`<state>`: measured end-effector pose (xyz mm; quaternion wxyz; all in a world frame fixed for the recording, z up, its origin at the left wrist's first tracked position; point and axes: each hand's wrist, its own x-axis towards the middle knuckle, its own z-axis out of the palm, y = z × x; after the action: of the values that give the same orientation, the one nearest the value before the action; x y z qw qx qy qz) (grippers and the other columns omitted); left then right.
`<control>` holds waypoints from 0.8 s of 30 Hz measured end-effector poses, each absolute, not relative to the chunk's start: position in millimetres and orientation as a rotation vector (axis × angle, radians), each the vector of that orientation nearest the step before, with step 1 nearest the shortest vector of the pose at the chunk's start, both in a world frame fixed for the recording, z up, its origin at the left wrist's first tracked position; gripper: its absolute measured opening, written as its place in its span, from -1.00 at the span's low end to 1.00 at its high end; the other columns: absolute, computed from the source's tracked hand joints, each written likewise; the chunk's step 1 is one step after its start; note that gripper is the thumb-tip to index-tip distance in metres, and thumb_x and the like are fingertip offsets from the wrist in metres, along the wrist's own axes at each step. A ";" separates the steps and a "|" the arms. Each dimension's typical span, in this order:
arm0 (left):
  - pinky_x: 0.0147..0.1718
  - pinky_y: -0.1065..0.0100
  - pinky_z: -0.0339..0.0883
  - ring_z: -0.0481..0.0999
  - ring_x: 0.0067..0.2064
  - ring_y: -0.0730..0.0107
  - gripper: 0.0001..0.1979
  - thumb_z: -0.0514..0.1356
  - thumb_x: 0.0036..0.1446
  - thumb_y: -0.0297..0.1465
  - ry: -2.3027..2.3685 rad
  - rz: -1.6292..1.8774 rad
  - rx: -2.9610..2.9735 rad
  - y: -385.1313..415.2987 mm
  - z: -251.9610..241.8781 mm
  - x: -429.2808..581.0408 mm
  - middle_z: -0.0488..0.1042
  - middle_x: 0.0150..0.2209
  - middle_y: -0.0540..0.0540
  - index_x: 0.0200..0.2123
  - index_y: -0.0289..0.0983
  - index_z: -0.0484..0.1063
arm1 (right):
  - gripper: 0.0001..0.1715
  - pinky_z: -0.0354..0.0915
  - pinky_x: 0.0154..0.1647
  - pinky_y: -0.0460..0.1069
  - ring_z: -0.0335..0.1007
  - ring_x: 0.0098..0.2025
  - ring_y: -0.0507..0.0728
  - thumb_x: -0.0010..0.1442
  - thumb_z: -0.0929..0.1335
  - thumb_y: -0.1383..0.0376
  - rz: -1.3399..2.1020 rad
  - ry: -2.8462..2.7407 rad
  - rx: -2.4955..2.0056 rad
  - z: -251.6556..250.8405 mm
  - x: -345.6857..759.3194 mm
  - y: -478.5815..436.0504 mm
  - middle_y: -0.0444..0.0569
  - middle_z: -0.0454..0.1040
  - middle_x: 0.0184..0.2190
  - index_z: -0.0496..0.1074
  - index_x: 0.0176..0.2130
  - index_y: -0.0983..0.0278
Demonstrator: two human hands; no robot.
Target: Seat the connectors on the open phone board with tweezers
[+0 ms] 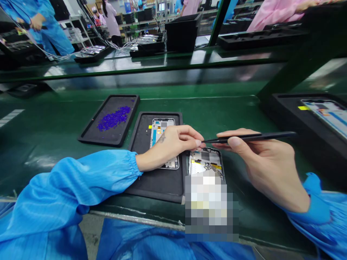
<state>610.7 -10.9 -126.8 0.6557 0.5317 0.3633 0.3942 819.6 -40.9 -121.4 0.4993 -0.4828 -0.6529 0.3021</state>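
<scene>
My right hand (267, 164) grips black tweezers (251, 137), their tips pointing left to the fingertips of my left hand (176, 142). Those left fingers are pinched together at the tips; whatever is between them is too small to make out. Just below the fingertips lies a phone frame (206, 159) with yellow strips, its lower part hidden by a pixelated patch. Under my left hand and wrist, a second phone frame (170, 164) with blue strips and a yellow tab rests in a black foam tray (157, 184), partly covered.
At the left, a black tray (114, 139) holds many tiny purple pieces (115, 118). Another phone frame (329, 112) sits on black foam (292, 126) at the right. Behind the green bench (217, 108) runs a raised shelf with black trays; people in blue and pink clothing are beyond.
</scene>
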 end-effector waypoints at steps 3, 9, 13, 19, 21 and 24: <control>-0.20 0.46 0.49 0.65 -0.26 0.46 -0.92 0.32 0.11 -0.52 0.801 0.890 1.293 -6.7 -129.4 609.0 0.64 -0.34 -0.08 -0.28 -0.36 0.51 | -0.81 0.55 -0.18 -0.05 0.61 -0.27 0.08 0.27 0.46 0.09 0.798 -1.526 -1.165 -122.1 820.1 -41.7 -0.13 0.61 -0.22 0.64 -0.21 0.11; -0.23 0.47 0.44 0.64 -0.24 0.46 -0.94 0.24 0.16 -0.55 0.765 0.878 1.593 2.5 -134.4 603.4 0.63 -0.35 -0.05 -0.26 -0.34 0.48 | -0.73 0.54 -0.18 -0.04 0.62 -0.28 0.10 0.20 0.50 0.04 0.913 -1.445 -1.208 -120.6 819.6 -40.1 -0.09 0.62 -0.25 0.64 -0.24 0.17; -0.28 0.47 0.37 0.61 -0.26 0.47 -0.96 0.24 0.20 -0.48 0.800 0.834 1.786 0.7 -130.0 601.4 0.60 -0.34 -0.02 -0.25 -0.32 0.45 | -0.66 0.54 -0.17 -0.05 0.63 -0.27 0.13 0.15 0.53 0.01 1.007 -1.402 -1.247 -119.5 817.4 -39.4 -0.05 0.63 -0.28 0.64 -0.23 0.21; -0.28 0.46 0.36 0.59 -0.24 0.46 -0.95 0.22 0.23 -0.47 0.821 0.799 1.846 -4.5 -123.4 600.5 0.59 -0.30 -0.03 -0.23 -0.32 0.44 | -0.67 0.56 -0.18 -0.01 0.62 -0.28 0.14 0.13 0.53 0.00 1.062 -1.374 -1.215 -121.8 816.5 -38.0 -0.07 0.61 -0.25 0.65 -0.26 0.20; -0.27 0.46 0.36 0.59 -0.24 0.46 -0.95 0.22 0.23 -0.48 0.824 0.801 1.840 -5.2 -123.2 600.6 0.59 -0.29 -0.04 -0.23 -0.32 0.45 | -0.67 0.56 -0.19 0.01 0.62 -0.28 0.15 0.13 0.53 0.01 1.056 -1.376 -1.216 -122.1 817.1 -37.9 -0.06 0.61 -0.25 0.65 -0.27 0.20; -0.26 0.46 0.36 0.59 -0.22 0.45 -0.95 0.21 0.23 -0.48 0.813 0.802 1.829 -6.1 -123.7 600.8 0.59 -0.28 -0.05 -0.22 -0.32 0.45 | -0.70 0.56 -0.18 0.01 0.62 -0.27 0.16 0.15 0.53 0.04 1.062 -1.381 -1.215 -121.8 817.8 -38.0 -0.05 0.60 -0.24 0.65 -0.28 0.22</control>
<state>600.8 -6.1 -123.7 0.4732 0.7472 0.3324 0.3276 817.8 -38.0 -121.8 0.4870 -0.4996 -0.5680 0.4366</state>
